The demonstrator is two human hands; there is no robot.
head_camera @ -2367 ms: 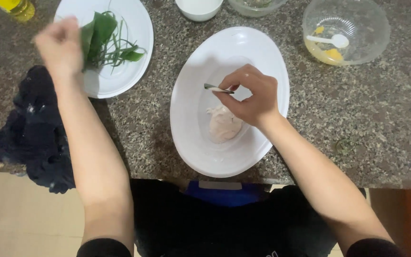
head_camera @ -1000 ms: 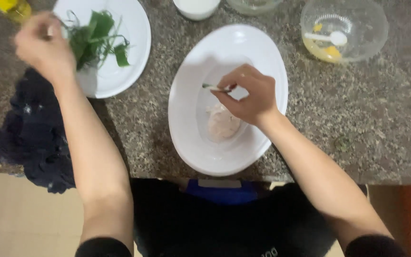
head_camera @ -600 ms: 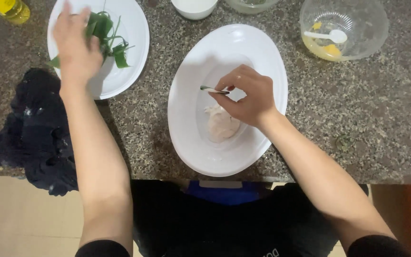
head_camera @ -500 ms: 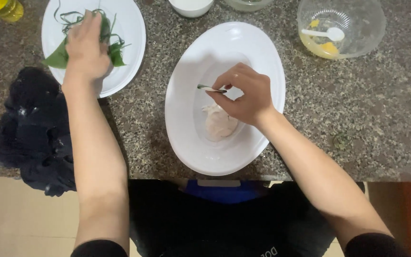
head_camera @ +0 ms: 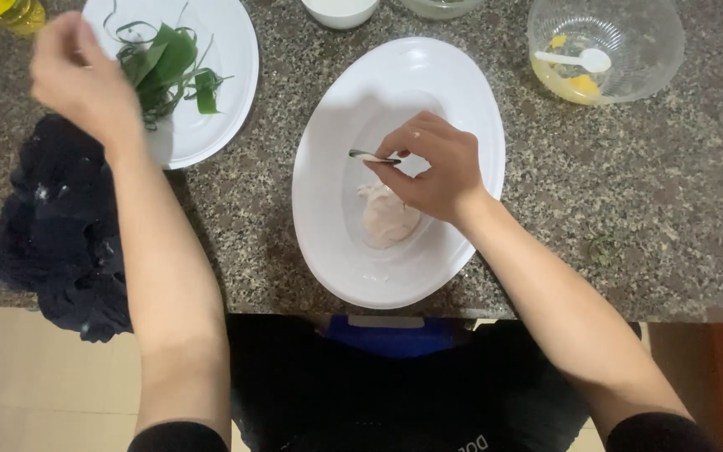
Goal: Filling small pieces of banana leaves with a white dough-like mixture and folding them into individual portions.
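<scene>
Right hand (head_camera: 433,167) pinches a small spoon (head_camera: 371,156) over the white oval dish (head_camera: 328,226); left hand (head_camera: 77,75) — blurred at ten o'clock — grip unclear, beside green leaves (head_camera: 169,63).

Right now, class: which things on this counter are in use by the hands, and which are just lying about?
In use:
right hand
small metal utensil
pale lump of meat
oval white dish
left hand
green leaves
round white plate

Lying about:
dark cloth
clear bowl
white spoon
yellow bottle

We see two bare forearms, left hand (head_camera: 77,79) and right hand (head_camera: 433,163) without gloves, rings or watch. Black sleeves show only at the bottom edge (short, near the elbows). Black top on the torso, a blue patch at the chest.
</scene>
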